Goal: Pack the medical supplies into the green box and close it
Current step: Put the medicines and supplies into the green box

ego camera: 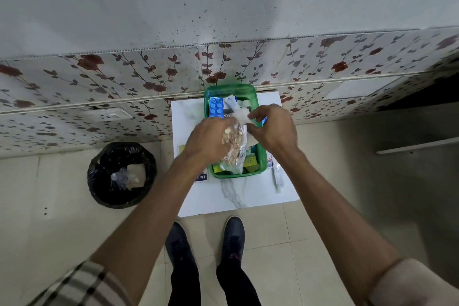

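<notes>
Standing at the bottom centre of the frame, two dark shoes rest on the tiled floor, just before a white marbled tabletop. Both bare forearms rise from the lower corners toward the middle of the frame. The left hand is closed around a clear bag of tan tablets, its grip wrapped on the bag's left side. The right hand pinches the bag's bunched white top with fingertips drawn tight together. The bag hangs over the green box, which sits open on the tabletop at the centre of the frame, its far end close to the wall. Inside the box, toward its upper left, lies a blue blister pack; other small packets beneath are too hidden to name. A white tube lies on the tabletop just right of the box, and a printed card shows at the box's lower left corner. At the left of the frame, a bin lined with black plastic stands on the floor. Beyond, a flowered wall panel crosses the frame.
</notes>
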